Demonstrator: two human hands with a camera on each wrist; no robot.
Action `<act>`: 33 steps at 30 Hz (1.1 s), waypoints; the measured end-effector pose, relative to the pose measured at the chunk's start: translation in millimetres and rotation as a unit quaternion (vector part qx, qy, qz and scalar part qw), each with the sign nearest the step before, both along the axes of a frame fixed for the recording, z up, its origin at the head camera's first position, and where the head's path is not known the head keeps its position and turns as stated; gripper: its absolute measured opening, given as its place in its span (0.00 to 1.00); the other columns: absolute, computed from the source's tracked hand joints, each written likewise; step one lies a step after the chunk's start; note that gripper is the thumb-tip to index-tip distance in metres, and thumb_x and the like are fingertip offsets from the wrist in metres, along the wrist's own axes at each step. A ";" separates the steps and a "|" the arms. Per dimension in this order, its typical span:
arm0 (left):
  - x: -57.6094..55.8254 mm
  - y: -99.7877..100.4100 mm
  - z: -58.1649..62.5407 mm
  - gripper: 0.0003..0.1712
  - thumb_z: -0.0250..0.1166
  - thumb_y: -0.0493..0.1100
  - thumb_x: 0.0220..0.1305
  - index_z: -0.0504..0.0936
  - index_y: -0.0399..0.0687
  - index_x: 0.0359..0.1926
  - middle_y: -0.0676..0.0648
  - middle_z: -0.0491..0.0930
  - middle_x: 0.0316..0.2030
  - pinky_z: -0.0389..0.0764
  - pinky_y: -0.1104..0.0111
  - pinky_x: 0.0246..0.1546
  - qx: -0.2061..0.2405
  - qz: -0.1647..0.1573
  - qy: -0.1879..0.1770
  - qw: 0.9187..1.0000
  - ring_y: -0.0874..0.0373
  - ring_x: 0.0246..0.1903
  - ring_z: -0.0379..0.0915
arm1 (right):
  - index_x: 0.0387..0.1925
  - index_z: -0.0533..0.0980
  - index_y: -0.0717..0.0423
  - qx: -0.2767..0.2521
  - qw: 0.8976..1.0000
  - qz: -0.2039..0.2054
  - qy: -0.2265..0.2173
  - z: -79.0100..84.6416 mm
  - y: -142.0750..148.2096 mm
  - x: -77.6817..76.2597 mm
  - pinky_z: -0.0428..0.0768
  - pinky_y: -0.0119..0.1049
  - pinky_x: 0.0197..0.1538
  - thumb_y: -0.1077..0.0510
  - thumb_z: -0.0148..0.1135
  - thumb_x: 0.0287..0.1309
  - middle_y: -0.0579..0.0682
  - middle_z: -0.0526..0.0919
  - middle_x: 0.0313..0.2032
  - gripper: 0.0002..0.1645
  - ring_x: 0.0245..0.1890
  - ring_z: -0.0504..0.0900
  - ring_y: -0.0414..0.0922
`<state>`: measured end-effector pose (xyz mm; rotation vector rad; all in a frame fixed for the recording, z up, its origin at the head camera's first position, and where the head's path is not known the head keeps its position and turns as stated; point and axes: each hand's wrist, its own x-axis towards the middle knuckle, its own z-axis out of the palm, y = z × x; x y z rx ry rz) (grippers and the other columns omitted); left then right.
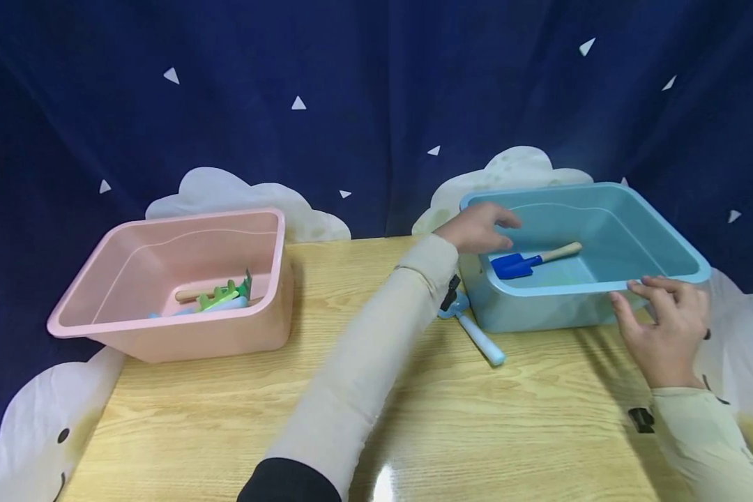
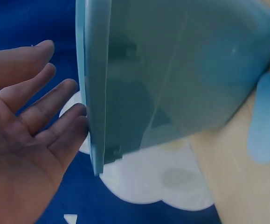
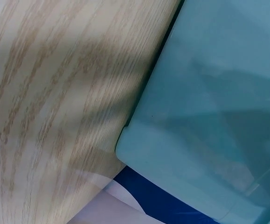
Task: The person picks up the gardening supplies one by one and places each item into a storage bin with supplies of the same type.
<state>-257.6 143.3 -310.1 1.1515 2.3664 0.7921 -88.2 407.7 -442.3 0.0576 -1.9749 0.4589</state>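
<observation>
A blue plastic bin point(image 1: 577, 288) stands on the right of the table, with a dark blue toy shovel point(image 1: 516, 265) with a wooden handle lying inside. Over the bin's left rim reaches my left hand point(image 1: 479, 228), its fingers loosely spread and holding nothing. In the left wrist view, those fingers point(image 2: 55, 105) come right up to the rim. My right hand point(image 1: 668, 324) is at the front rim near the right corner, fingertips at the edge and thumb apart from them. The right wrist view shows the bin's wall point(image 3: 209, 116) but not the hand.
A light blue toy tool point(image 1: 480, 339) lies against the blue bin's left side, its head partly covered by my left wrist. At the left stands a pink bin point(image 1: 182, 335) holding a green toy rake point(image 1: 219, 296), a wooden handle point(image 1: 191, 295) and a light blue piece. A dark curtain hangs behind.
</observation>
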 end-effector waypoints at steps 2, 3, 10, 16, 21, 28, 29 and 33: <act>-3.2 -7.6 0.7 0.27 0.59 0.43 0.70 0.71 0.49 0.69 0.51 0.73 0.68 0.69 0.75 0.64 0.003 0.004 0.007 1.000 0.60 0.69 0.66 | 0.35 0.81 0.72 -0.005 1.000 0.002 0.009 -0.8 -1.1 -1.3 0.57 0.33 0.62 0.29 0.60 0.58 0.74 0.78 0.40 0.44 0.42 0.70 0.72; -4.7 -11.0 1.2 0.27 0.59 0.43 0.71 0.71 0.50 0.69 0.51 0.73 0.68 0.70 0.74 0.64 0.003 0.006 0.009 1.000 0.60 0.69 0.67 | 0.35 0.81 0.72 -0.007 1.000 0.003 0.013 -1.2 -1.4 -1.9 0.57 0.32 0.62 0.29 0.61 0.58 0.74 0.78 0.40 0.44 0.41 0.70 0.72; -13.6 -29.7 5.4 0.26 0.60 0.43 0.70 0.73 0.48 0.68 0.50 0.75 0.67 0.70 0.74 0.63 0.018 0.018 0.022 0.999 0.58 0.68 0.69 | 0.34 0.81 0.73 -0.011 1.000 0.004 0.028 -0.1 -1.4 -4.3 0.58 0.32 0.62 0.29 0.62 0.57 0.74 0.78 0.39 0.44 0.41 0.71 0.72; -16.4 -47.7 5.0 0.21 0.57 0.42 0.71 0.77 0.46 0.63 0.47 0.78 0.63 0.71 0.73 0.62 0.075 0.025 0.006 0.997 0.56 0.65 0.72 | 0.34 0.81 0.73 -0.011 1.000 0.008 0.028 0.0 -2.7 -3.1 0.58 0.32 0.61 0.30 0.62 0.57 0.75 0.78 0.39 0.44 0.40 0.70 0.72; -11.9 -67.3 -2.8 0.18 0.57 0.41 0.71 0.81 0.45 0.59 0.47 0.83 0.57 0.76 0.69 0.58 0.068 0.033 0.039 0.996 0.56 0.59 0.78 | 0.34 0.81 0.73 -0.017 0.999 0.004 0.027 -0.1 -4.0 -1.4 0.58 0.32 0.62 0.29 0.62 0.57 0.74 0.78 0.39 0.44 0.41 0.70 0.73; -7.5 -87.8 -36.1 0.17 0.57 0.41 0.70 0.83 0.46 0.55 0.48 0.85 0.52 0.77 0.65 0.57 -0.009 0.071 0.106 0.992 0.55 0.53 0.81 | 0.34 0.81 0.73 -0.022 0.999 0.007 0.029 1.3 -5.4 -3.0 0.57 0.32 0.62 0.29 0.62 0.56 0.75 0.78 0.39 0.44 0.41 0.70 0.73; -6.3 -88.3 -42.3 0.17 0.56 0.41 0.70 0.83 0.47 0.55 0.48 0.85 0.53 0.77 0.65 0.58 -0.021 0.070 0.114 0.991 0.55 0.54 0.81 | 0.34 0.81 0.73 -0.022 0.999 0.007 0.029 1.4 -5.5 -3.1 0.57 0.32 0.62 0.29 0.62 0.56 0.75 0.78 0.39 0.45 0.41 0.70 0.73; 0.0 -85.0 -65.0 0.18 0.55 0.41 0.70 0.82 0.47 0.57 0.49 0.84 0.55 0.75 0.64 0.61 -0.069 0.056 0.128 0.988 0.55 0.58 0.79 | 0.34 0.81 0.73 -0.021 1.000 0.007 0.023 1.0 -5.8 -2.7 0.57 0.32 0.62 0.29 0.62 0.56 0.75 0.78 0.40 0.45 0.42 0.70 0.72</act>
